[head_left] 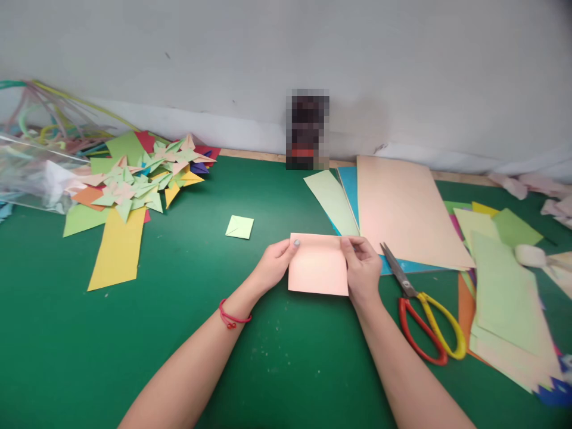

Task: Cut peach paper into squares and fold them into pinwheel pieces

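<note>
A pale pink piece of paper (318,268), close to square, is held up between my two hands over the green table. Its left edge is pinched by my left hand (279,259), thumb on the near face. My right hand (361,265) grips the upper right edge, the thumb in front and the fingers partly hidden behind. Left of the hands lies a small folded light-green paper square (240,227) with crease lines on it. Scissors (417,298) with one red and one yellow handle rest to the right of my right hand, blades pointing away.
Folded paper stars (143,179) and coloured sheets pile up at the left beside a clear plastic bag (40,173). A large pink sheet (402,208) lies at the back right, with light-green strips (507,292) further right. A white wall (223,65) borders the green table (179,345).
</note>
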The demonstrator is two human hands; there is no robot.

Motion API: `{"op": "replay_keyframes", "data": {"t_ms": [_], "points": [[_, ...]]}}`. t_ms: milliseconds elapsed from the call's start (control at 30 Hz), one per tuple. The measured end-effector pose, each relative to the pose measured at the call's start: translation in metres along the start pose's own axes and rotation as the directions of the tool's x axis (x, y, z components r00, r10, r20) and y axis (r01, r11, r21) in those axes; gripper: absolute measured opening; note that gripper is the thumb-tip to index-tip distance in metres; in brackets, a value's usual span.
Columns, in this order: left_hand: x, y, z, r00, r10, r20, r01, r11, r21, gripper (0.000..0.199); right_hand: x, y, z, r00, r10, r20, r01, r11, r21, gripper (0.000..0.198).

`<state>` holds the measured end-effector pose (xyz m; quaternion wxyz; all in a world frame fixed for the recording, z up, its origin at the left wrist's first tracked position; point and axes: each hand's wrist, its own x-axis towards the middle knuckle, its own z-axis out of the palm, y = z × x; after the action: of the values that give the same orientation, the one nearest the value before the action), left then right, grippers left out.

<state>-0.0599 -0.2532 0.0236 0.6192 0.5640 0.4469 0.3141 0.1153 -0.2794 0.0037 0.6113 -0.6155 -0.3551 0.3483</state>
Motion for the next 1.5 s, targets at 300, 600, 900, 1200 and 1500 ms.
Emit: {"op": "replay_keyframes", "data": {"t_ms": [300, 600, 900, 1200, 1500], "points": [[0.0007, -0.0007, 0.0011, 1.000, 0.004, -0.006, -0.004, 0.998, 0.061, 0.039, 0.0003, 0.0003, 0.0000, 1.000, -0.019, -0.009, 0.019, 1.000, -0.021, 0.022], [0.0002, -0.0020, 0.0030, 1.000, 0.008, -0.004, -0.007, 0.997, 0.077, 0.038, -0.0006, 0.0002, -0.0004, 0.999, -0.036, -0.029, 0.035, 0.999, -0.030, 0.022], [0.0004, -0.0039, 0.0048, 0.995, 0.013, -0.101, 0.003, 0.988, 0.157, 0.042, -0.0034, -0.0012, 0.0011, 0.997, -0.064, -0.032, 0.063, 0.997, -0.050, 0.021], [-0.0008, -0.0053, 0.0067, 0.988, 0.090, -0.125, -0.064, 0.977, 0.202, 0.035, -0.0040, -0.0020, 0.0035, 0.995, -0.096, -0.033, 0.093, 0.993, -0.078, 0.020], [-0.0022, -0.0070, 0.0098, 0.988, 0.096, -0.121, -0.064, 0.968, 0.241, 0.035, -0.0046, -0.0020, 0.0020, 0.992, -0.108, -0.056, 0.104, 0.991, -0.079, 0.019]]}}
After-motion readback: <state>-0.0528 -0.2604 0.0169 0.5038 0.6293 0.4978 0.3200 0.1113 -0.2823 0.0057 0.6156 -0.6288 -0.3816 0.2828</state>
